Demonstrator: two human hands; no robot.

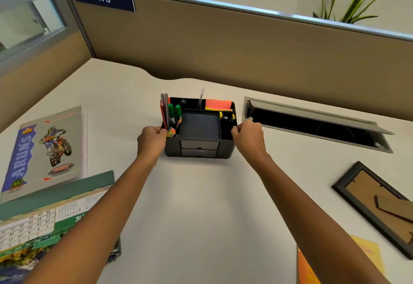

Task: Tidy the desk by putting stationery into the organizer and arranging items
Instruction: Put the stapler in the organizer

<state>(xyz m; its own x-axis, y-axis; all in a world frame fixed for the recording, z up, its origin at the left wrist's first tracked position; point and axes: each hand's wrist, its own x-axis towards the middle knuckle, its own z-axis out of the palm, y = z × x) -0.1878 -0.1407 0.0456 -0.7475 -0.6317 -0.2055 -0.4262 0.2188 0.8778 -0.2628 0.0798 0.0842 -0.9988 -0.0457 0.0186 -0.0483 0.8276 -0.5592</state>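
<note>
A black desk organizer (pixel 200 147) stands at the middle of the white desk. It holds pencils (pixel 165 110), green markers (pixel 174 111), orange and yellow sticky notes (pixel 218 104) and a small colourful eraser (pixel 171 132). My left hand (pixel 152 138) grips the organizer's left side, fingers curled over its rim. My right hand (pixel 248 136) grips the right side the same way. Both arms reach forward from the bottom of the view.
A notebook with a motorbike cover (pixel 49 147) and a green desk calendar (pixel 44 221) lie at the left. An open cable hatch (pixel 312 125) is sunk into the desk right of the organizer. A face-down picture frame (pixel 380 205) and yellow-orange booklets (pixel 366 252) lie at the right. A beige partition (pixel 223 44) backs the desk.
</note>
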